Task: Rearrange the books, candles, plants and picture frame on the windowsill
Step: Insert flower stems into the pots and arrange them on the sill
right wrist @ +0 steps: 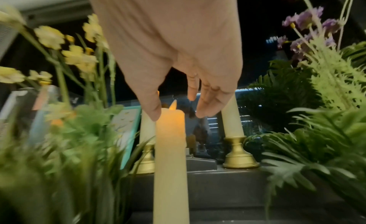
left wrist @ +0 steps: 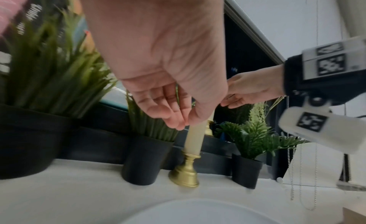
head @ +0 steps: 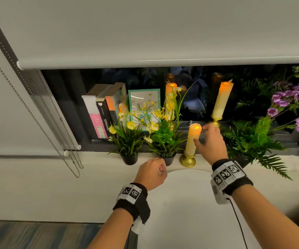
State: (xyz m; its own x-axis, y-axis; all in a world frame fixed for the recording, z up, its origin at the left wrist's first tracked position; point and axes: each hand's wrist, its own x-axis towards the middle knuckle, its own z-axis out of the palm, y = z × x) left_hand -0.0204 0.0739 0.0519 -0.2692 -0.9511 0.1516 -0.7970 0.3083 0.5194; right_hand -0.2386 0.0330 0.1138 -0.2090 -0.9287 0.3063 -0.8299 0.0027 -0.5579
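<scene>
A lit cream candle (head: 192, 141) in a gold holder (head: 187, 160) stands at the sill's front edge. My right hand (head: 201, 133) is open at its top, thumb (right wrist: 151, 111) by the candle (right wrist: 170, 149) and fingers (right wrist: 208, 105) spread past it, not closed round it. My left hand (head: 152, 174) hangs loosely curled and holds nothing, just in front of a black pot (head: 169, 159) of yellow flowers (head: 164, 133). Its fingers (left wrist: 170, 111) show bare in the left wrist view. Books (head: 102, 112), a teal picture frame (head: 144, 103) and two more candles (head: 170, 97) (head: 222, 100) stand behind.
A second yellow-flower pot (head: 129, 143) sits left of the first. A fern with purple flowers (head: 256, 139) fills the right of the sill (head: 94, 168). A roller blind (head: 145, 33) hangs above, its bead chain (head: 37, 119) at left. A white round surface (head: 181, 203) lies below my hands.
</scene>
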